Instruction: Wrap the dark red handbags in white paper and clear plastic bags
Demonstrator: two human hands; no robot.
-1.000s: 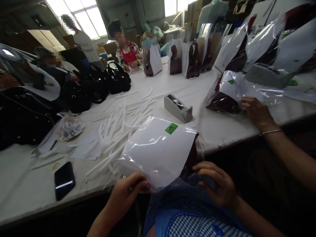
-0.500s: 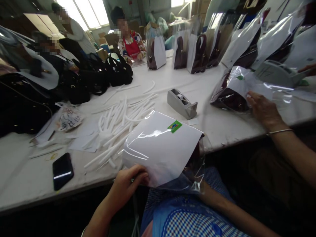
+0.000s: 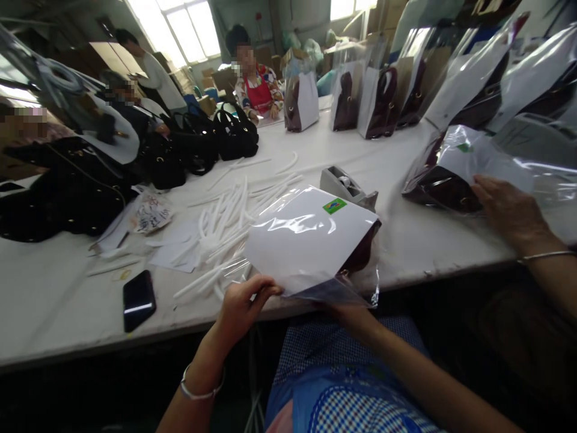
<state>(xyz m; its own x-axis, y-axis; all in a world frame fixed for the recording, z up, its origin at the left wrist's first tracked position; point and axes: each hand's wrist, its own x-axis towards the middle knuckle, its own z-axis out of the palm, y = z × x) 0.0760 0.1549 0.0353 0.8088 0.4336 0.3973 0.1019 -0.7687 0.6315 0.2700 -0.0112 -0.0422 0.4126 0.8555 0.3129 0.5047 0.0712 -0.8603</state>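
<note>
Head view: over the near edge of the desk, the maroon bag is already enclosed in stickered clear plastic, seemingly left unsealed, its corner pinched by the left hand, the right hand's grip being hidden and untellable.

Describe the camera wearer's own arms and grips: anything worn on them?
The left forearm is sleeveless, with a thin, shiny, silvery bangle near the wrist; the left grip wears no glove. The right forearm shows no sleeve or bangle; the right grip is mostly hidden.
</note>
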